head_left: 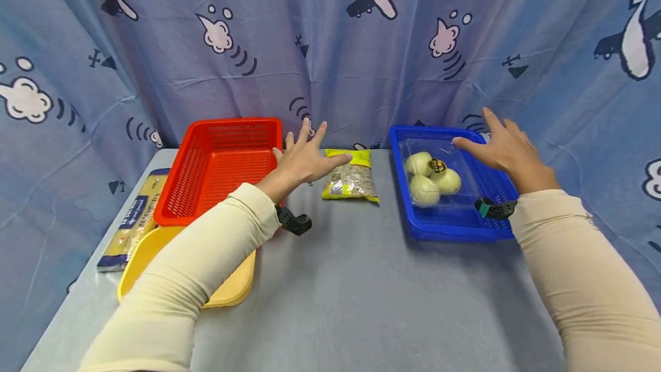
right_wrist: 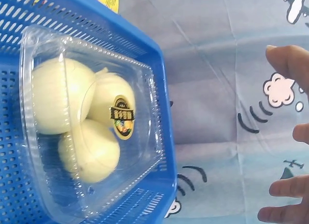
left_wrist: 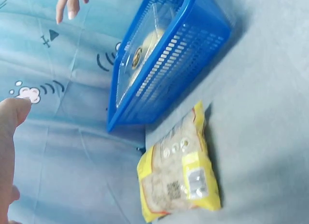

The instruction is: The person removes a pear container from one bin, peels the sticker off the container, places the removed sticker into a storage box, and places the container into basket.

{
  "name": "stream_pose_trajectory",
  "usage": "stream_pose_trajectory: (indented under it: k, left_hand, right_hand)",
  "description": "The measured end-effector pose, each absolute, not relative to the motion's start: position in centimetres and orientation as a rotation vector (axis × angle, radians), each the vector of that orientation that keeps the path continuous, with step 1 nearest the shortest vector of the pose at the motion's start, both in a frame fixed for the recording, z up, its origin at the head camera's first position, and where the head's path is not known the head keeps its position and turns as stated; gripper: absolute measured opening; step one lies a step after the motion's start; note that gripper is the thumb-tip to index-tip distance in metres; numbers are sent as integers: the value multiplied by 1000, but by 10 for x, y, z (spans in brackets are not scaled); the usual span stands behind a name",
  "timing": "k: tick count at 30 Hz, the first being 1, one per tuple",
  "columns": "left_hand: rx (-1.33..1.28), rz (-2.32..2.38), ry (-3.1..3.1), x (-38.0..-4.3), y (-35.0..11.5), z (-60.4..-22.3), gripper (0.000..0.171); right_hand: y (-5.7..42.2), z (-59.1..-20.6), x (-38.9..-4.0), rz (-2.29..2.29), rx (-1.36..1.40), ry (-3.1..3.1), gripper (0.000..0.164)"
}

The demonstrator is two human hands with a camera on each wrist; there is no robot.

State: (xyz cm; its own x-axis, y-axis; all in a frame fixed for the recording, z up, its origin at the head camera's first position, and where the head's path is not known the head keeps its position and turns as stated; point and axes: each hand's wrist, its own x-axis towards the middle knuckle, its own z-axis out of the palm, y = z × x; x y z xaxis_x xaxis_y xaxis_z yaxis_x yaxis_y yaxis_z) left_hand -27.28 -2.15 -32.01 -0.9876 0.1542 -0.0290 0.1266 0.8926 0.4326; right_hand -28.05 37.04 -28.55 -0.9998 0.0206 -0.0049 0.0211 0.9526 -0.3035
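Note:
Both hands hover empty above the table with fingers spread. My left hand (head_left: 302, 162) is between the red basket (head_left: 219, 171) and a yellow-edged plastic bag (head_left: 352, 179), its thumb overlapping the bag's top corner in the head view. My right hand (head_left: 508, 151) is over the far right side of the blue basket (head_left: 449, 231). Inside that basket sits a clear plastic box (right_wrist: 140, 161) with a dark round label, holding three pale, round, onion-like vegetables (right_wrist: 89, 151). In the left wrist view the bag (left_wrist: 176, 168) lies flat beside the blue basket (left_wrist: 183, 64).
A yellow tray (head_left: 240, 283) stands in front of the red basket, partly hidden by my left sleeve. At the table's left edge lies a flat yellow and navy package (head_left: 134, 214). Behind everything hangs a blue curtain (head_left: 330, 45) with airplane prints.

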Motion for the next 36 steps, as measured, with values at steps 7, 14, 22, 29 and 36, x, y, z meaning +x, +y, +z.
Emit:
stream_pose_trajectory:
  k: [7, 14, 22, 29, 36]
  left_hand:
    - [273, 723, 2972, -269, 3, -331, 99]
    - [309, 812, 2935, -263, 29, -348, 98]
    - [359, 879, 2885, -257, 54, -365, 99]
    - [382, 970, 2812, -251, 77, -376, 101]
    - [422, 944, 2810, -247, 98, -390, 97]
  right_hand:
    - [381, -298, -284, -536, 44, 3109, 107]
    - [389, -309, -286, -615, 66, 3094, 107]
    - [397, -321, -290, -668, 70, 3073, 107]
    - [403, -332, -289, -696, 101, 3045, 106]
    - [408, -344, -288, -703, 112, 3012, 106]
